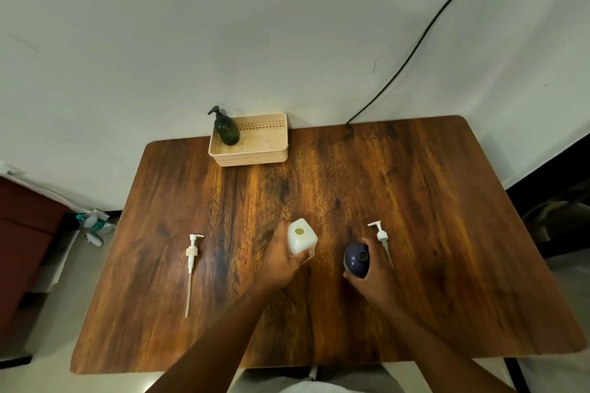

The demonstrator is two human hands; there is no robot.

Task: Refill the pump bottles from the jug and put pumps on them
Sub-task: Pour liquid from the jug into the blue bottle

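While both bottles stand uncapped on the counter (pixel 415 201), I've got my left hand (pixel 282 260) curled round the white bottle (pixel 301 241), fingers wrapped on its near side, its open neck facing up at me. My right hand (pixel 375 277) is wrapped round the dark blue bottle (pixel 357 260), thumb and fingers hugging its body, mouth open too. Just beyond my right hand's fingertips lies a short white pump (pixel 381 238) on its side; well out past my left hand lies a long-stemmed white pump (pixel 192 265), flat on the wood. Far ahead of both hands sits a beige basket (pixel 255 155) with a dark green pump bottle (pixel 226 128) standing in it, pump already on. No jug in my sight. I reckon these plastic bottles are light and tippy if empty, and their smooth walls could turn slick with any soap on them, so a grip low round the body seems right, steadying each while pouring. The pumps look stiff at the collar but their dip tubes are thin and bendy; I'd take them by the collar, not the tube.
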